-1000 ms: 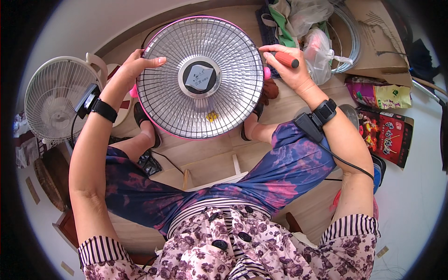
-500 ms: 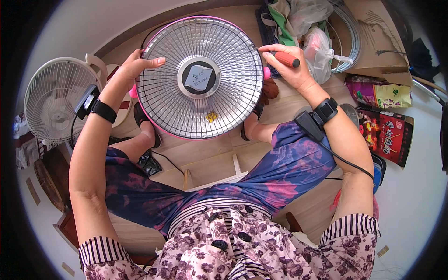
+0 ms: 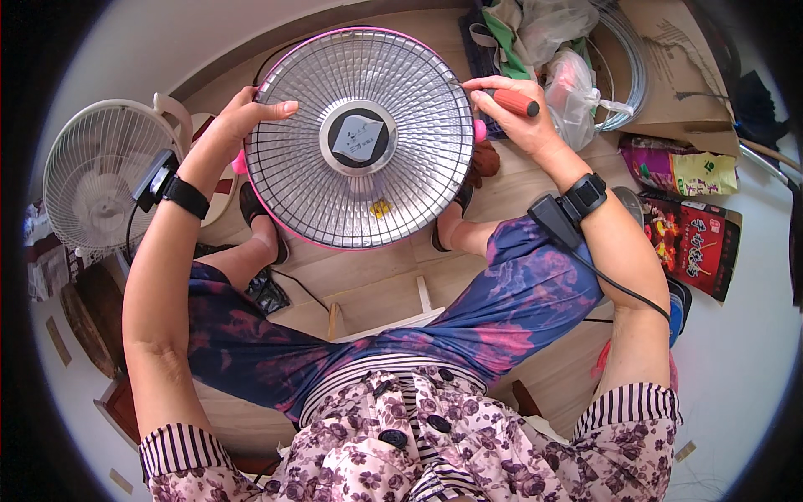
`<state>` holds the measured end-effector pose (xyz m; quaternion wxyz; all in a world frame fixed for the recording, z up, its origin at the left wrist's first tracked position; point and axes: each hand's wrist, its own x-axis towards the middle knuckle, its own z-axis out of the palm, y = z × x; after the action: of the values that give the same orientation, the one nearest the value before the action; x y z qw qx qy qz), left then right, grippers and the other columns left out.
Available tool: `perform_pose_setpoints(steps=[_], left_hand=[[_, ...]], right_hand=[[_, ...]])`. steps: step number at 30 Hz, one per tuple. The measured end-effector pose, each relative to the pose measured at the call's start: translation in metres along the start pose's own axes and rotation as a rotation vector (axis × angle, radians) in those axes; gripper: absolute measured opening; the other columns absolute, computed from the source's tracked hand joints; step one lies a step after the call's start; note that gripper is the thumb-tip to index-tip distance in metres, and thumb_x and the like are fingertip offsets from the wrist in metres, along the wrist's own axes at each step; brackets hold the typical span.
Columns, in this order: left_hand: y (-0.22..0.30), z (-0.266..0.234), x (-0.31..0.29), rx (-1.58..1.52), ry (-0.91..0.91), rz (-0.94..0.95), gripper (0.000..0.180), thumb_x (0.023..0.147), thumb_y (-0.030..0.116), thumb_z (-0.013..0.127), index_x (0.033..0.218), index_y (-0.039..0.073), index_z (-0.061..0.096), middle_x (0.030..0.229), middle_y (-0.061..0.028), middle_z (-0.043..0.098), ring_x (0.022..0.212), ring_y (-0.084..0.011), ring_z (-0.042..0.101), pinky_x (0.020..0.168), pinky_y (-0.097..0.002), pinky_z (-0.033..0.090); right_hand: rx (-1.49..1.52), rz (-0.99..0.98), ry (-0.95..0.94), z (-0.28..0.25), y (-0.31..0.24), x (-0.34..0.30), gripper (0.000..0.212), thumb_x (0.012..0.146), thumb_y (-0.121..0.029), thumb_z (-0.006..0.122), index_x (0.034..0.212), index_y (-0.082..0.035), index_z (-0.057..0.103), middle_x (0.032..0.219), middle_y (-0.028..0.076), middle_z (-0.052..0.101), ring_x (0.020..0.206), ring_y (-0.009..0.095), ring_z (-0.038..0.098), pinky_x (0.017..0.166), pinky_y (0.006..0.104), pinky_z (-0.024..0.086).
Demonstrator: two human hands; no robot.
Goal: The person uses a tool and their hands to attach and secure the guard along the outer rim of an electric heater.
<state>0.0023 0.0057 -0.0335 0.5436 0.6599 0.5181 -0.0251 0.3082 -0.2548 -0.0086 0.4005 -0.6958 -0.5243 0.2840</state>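
Between my legs a round dish heater (image 3: 422, 180) faces up, with a silver reflector, black wire grille and pink rim. A grey label sits on its central cap (image 3: 360, 139), and a yellow sticker (image 3: 381, 207) shows lower down. My left hand (image 3: 248, 117) grips the upper left rim, its thumb laid over the grille and its other fingers hidden behind. In my right hand (image 3: 527, 125) is a red-handled screwdriver (image 3: 512, 102), pointing left toward the heater's upper right rim. Whether its tip touches a screw is too small to tell. Pink knobs (image 3: 479, 130) stick out at the rim's sides.
A white fan (image 3: 104, 180) stands at the left. To the upper right are plastic bags (image 3: 571, 96), a coil of wire (image 3: 631, 67) and a cardboard box (image 3: 669, 58). Purple and red packages (image 3: 690, 243) lie at the right. A cable (image 3: 301, 289) crosses the floor.
The heater has turned or shifted very slightly to the right. The screwdriver handle has rolled a little in my right hand. My left hand keeps its hold on the rim.
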Motion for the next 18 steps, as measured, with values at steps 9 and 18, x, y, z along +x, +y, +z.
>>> perform_pose_setpoints(steps=[9,18], left_hand=[[-0.004,-0.001,0.004,0.026,0.013,0.004,0.102,0.065,0.046,0.082,0.138,-0.007,0.033,0.128,-0.0330,0.046,0.125,-0.0434,0.043,0.107,-0.0519,0.028],[-0.004,0.000,0.003,-0.005,0.021,0.007,0.102,0.065,0.045,0.082,0.138,-0.007,0.034,0.129,-0.0355,0.045,0.125,-0.0457,0.043,0.108,-0.0530,0.027]], right_hand=[[-0.049,0.018,0.062,0.001,-0.001,0.001,0.019,0.082,-0.016,0.064,0.092,-0.003,0.072,0.071,0.007,0.069,0.064,0.009,0.061,0.061,0.0244,0.049],[-0.079,0.047,0.093,0.001,-0.012,-0.003,0.017,0.083,-0.014,0.065,0.093,-0.002,0.072,0.072,0.007,0.069,0.064,0.009,0.062,0.061,0.0238,0.049]])
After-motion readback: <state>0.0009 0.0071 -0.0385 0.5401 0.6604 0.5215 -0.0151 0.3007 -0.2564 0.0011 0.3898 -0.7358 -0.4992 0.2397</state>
